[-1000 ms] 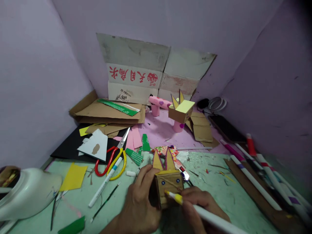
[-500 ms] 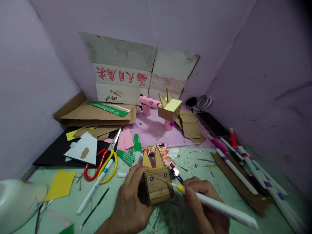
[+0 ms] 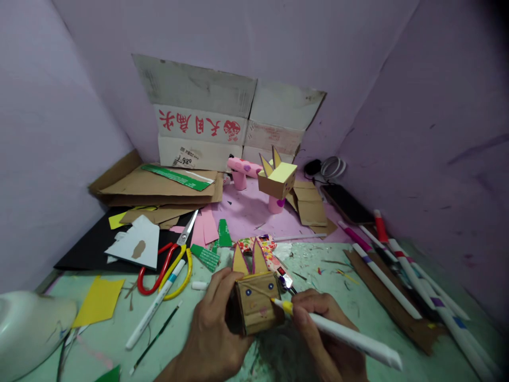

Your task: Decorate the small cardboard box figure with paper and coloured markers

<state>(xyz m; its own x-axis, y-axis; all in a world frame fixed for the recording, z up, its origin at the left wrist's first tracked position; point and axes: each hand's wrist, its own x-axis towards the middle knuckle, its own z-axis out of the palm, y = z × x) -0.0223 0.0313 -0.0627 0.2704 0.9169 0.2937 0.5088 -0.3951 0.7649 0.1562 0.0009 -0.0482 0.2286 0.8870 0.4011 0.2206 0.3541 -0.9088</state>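
My left hand (image 3: 217, 323) is wrapped around the left side of a small cardboard box (image 3: 254, 315) with two yellow pointed ears, blue eyes and a faint pink mark drawn on its front. Between the fingers of my right hand (image 3: 324, 331) is a white marker (image 3: 353, 337) with a yellow tip. The tip meets the box's face below the right eye. Behind the box lies a floral-patterned cutter (image 3: 274, 265), partly hidden by the ears. A white marker cap (image 3: 199, 285) rests just left of the box.
Scissors (image 3: 165, 273) and a blue-banded marker (image 3: 155, 305) lie on the left, near yellow paper (image 3: 99, 302). A pink animal model (image 3: 244, 167) with a cardboard head stands behind. Several markers (image 3: 385, 281) and a phone (image 3: 345, 201) lie right; a white bottle (image 3: 34, 334) is at lower left.
My right hand has shifted left, and the marker tip has moved from near the box's right edge inward across its face. My left hand keeps the box in nearly the same place.
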